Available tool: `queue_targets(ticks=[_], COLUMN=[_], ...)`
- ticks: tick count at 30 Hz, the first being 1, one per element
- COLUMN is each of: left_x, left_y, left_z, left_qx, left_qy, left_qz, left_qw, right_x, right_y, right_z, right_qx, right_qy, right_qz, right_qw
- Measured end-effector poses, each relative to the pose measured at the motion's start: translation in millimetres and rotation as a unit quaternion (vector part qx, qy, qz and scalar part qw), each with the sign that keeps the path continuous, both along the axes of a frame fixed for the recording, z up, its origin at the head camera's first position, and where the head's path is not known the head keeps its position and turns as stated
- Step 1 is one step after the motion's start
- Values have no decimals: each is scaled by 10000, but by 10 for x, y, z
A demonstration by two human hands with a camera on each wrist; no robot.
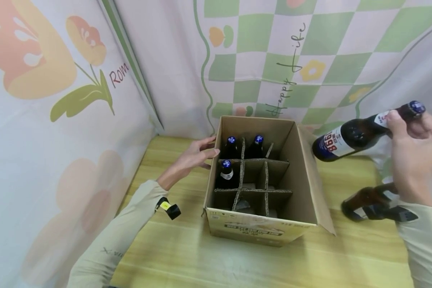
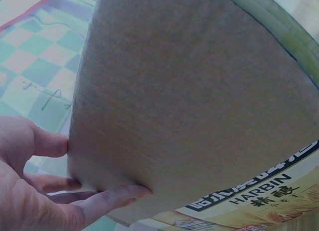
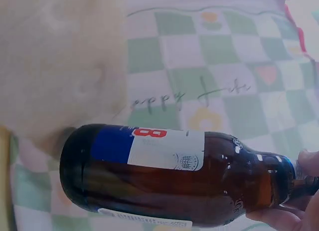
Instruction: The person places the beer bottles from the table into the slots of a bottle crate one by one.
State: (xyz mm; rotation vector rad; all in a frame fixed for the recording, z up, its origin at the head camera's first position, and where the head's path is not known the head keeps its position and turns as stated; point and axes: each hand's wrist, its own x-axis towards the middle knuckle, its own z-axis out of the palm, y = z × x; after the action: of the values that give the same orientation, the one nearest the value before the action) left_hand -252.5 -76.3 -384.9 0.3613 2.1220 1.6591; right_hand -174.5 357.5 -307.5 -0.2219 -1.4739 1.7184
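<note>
bottle (image 1: 349,138) — brown, blue cap, white-blue label | right hand (image 1: 414,152) pinches its neck | left hand (image 1: 196,155) spread against box (image 1: 302,180) — bench-edge bottle (image 1: 367,202) half hidden

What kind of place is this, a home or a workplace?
Probably a staged packing spot, not clearly either: a wooden table, printed cloth backdrops as walls, and a divided beer carton holding bottles.
</note>
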Motion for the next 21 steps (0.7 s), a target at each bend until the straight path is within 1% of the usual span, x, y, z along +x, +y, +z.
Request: queue_targets(ticks=[1,2,4,7,10,14,18,21], left_x=[2,4,9,13,12,9,7,6], left_y=[-1,-2,-7,-21,-30,-30,-26,-19], left_z=[0,2,4,6,6,2,-5,-7], left_qx=[6,19,36,70,74,76,112,113], left_qy=[4,4,1,5,17,31,32,6], left_qz=[3,4,16,25,26,-2,-43,-51], left_qw=[10000,10000,10000,10000,10000,10000,9999,9999], right_x=[14,25,50,77,98,111,127,138], right_y=[-6,-15,-44,-121,-219,-357,-454,-507], right_z=[34,67,134,215,275,325,363,393], right_qx=[-78,-225,-346,-357,-124,149,96,94], right_qy=[-36,12,-17,40,92,328,509,516], right_qz=[63,191,356,478,453,478,572,594], right_qw=[9999,9996,9988,9982,9989,9982,9970,9969])
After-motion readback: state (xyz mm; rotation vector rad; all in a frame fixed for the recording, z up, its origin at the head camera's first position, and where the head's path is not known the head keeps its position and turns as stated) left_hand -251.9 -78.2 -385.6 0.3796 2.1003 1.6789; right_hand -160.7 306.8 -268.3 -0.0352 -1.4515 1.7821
